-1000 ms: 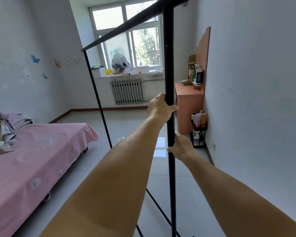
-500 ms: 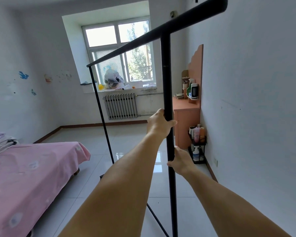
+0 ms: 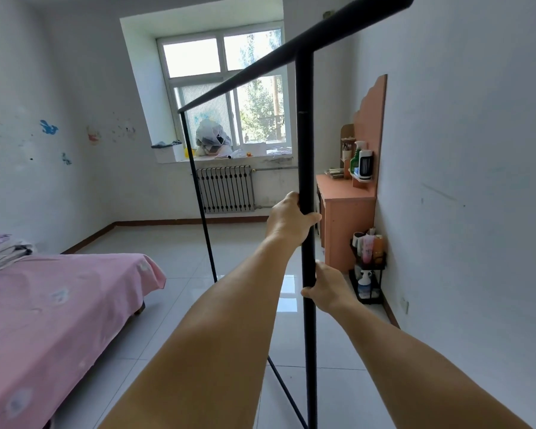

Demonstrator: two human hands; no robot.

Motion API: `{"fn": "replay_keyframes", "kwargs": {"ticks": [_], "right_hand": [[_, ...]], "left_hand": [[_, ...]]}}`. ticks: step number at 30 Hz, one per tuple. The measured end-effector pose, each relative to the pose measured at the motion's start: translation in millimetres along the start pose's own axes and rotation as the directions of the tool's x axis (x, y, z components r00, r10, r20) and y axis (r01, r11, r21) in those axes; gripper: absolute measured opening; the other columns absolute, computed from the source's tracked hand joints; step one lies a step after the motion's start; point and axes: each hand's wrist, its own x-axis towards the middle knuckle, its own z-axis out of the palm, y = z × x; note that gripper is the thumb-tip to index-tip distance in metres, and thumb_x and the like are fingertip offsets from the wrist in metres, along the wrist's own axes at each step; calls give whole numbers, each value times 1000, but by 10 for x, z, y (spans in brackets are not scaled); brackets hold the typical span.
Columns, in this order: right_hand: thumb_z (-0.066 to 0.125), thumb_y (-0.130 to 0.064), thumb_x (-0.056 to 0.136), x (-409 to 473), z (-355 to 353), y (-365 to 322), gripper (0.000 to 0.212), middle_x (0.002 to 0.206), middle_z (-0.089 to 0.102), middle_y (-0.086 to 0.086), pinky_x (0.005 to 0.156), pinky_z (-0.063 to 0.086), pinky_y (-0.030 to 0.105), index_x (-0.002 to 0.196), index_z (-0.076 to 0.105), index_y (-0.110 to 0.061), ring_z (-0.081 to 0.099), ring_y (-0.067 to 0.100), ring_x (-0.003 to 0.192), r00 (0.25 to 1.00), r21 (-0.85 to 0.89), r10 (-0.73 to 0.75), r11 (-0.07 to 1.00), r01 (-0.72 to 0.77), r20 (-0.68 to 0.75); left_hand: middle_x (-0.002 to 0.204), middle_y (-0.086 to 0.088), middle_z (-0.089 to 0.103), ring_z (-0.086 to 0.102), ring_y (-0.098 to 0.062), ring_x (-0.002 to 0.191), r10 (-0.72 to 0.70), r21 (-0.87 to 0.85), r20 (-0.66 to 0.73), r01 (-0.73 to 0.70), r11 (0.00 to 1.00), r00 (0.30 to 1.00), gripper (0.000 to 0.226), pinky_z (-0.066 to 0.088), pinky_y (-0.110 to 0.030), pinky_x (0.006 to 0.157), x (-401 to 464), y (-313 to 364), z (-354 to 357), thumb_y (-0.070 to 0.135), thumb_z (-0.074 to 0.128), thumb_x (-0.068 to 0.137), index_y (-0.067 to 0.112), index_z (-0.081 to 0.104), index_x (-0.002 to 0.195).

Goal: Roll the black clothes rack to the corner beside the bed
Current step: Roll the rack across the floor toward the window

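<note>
Gripping the near upright of the black clothes rack [image 3: 305, 150] at centre frame, both hands stacked on the same post: left hand [image 3: 287, 219] higher, fingers clamped around the post with the thumb hooked over its right side; right hand [image 3: 325, 287] lower, fingers wrapped on the post from the right. Standing on the tiled floor [image 3: 174, 252] in the open middle of the room, top bar running from upper right toward the window [image 3: 223, 88], far upright down left of centre. Judged mid-way at best: well apart from the pink bed [image 3: 59, 305] at lower left, no corner beside it reached yet. Cut off at the bottom edge: the rack's base and wheels, so rolling contact not checkable. Hidden too: the bed's head end and whichever corner is meant.
</note>
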Motion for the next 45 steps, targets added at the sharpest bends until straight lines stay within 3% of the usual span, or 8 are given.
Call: {"fn": "replay_keyframes", "kwargs": {"ticks": [8,18,23,26,36,42,43,45], "right_hand": [[66,-9,82,605,69,57,40,111,64,13,83,52,34,119,50,-9,63,29,99,999,27,-30,999,29,25],[63,-7,83,1478,122,126,33,106,65,13,78,47,31,114,52,-8,61,30,97,994,20,-78,997,76,73],[59,-6,84,1812,179,158,29,104,64,11,70,41,27,112,53,-9,55,23,83,992,17,-94,996,93,90],[59,-8,85,1996,211,177,29,103,64,10,68,38,25,113,52,-9,49,20,78,991,11,-102,995,102,83],[61,-9,84,2604,293,152,35,108,64,11,70,41,25,118,50,-9,61,26,96,992,16,-77,997,76,100],[52,1,83,3070,197,114,44,113,60,14,75,53,34,124,48,-14,58,26,88,962,34,-24,999,16,273],[45,4,84,3165,118,78,45,114,60,14,74,53,34,125,49,-15,58,26,89,963,48,-15,999,2,268],[38,3,90,3337,-96,-53,38,113,61,12,76,52,36,122,52,-10,59,22,89,996,226,-36,974,17,81]], "left_hand": [[103,-7,56,62,-29,95,-56,0,3,56,998,998,33,60,-44,72,477,-94,42,19,67,81,14,53,111],[109,-9,57,59,-22,89,-83,13,-48,84,996,995,34,48,-19,50,1173,-231,175,20,65,83,16,52,115],[106,-7,57,59,-20,86,-100,5,-77,100,995,992,29,51,-22,53,1465,-341,219,19,65,83,18,52,110],[108,-9,57,61,-25,92,-116,-5,-73,116,993,990,28,57,-33,65,1626,-396,241,18,65,83,19,52,108],[110,-9,57,61,-27,95,-112,23,-50,113,993,992,30,59,-42,75,2231,-588,280,19,64,83,18,52,110],[97,-1,54,58,-17,81,-75,-6,-3,75,997,997,29,57,-32,64,2675,-799,266,20,65,83,20,53,108],[95,0,54,59,-17,82,-73,-15,4,73,997,997,27,58,-33,66,2758,-827,259,20,65,83,21,53,107],[97,-3,56,62,-22,86,-73,-16,20,73,997,997,27,59,-38,72,2907,-880,246,20,65,83,20,52,106]]}}
